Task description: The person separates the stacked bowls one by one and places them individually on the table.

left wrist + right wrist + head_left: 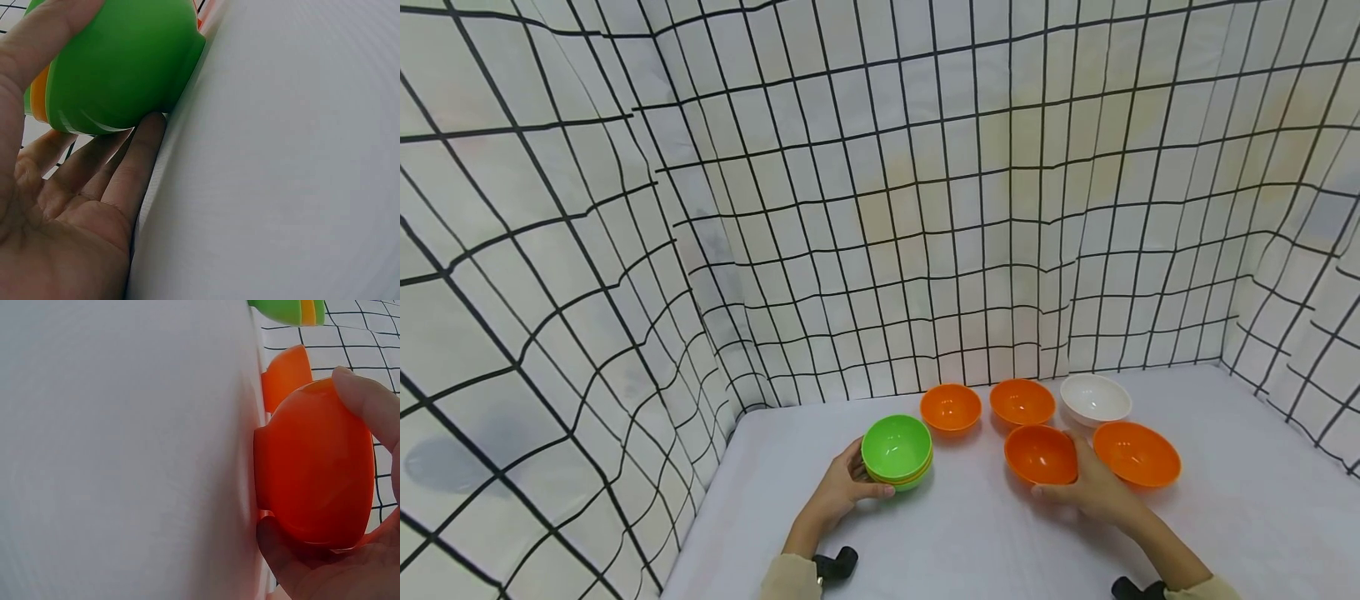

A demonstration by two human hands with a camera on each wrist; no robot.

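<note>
My left hand (844,486) holds a stack of nested bowls (897,447) from its left side, thumb at the front and fingers behind. Green is on top, and a yellow-orange band shows between green layers; in the left wrist view the lowest green bowl (125,62) stands close over the cloth. On the right, my right hand (1093,481) grips an orange bowl (1039,457) by its right side. The right wrist view shows thumb and fingers round that bowl's wall (319,469), its foot right at the table surface.
Behind stand two smaller orange bowls, one at left (951,407) and one in the middle (1022,402), and a white bowl (1094,398). A wider orange bowl (1137,454) sits just right of my right hand. White cloth covers the table (970,542); black-gridded white sheets (880,208) enclose it.
</note>
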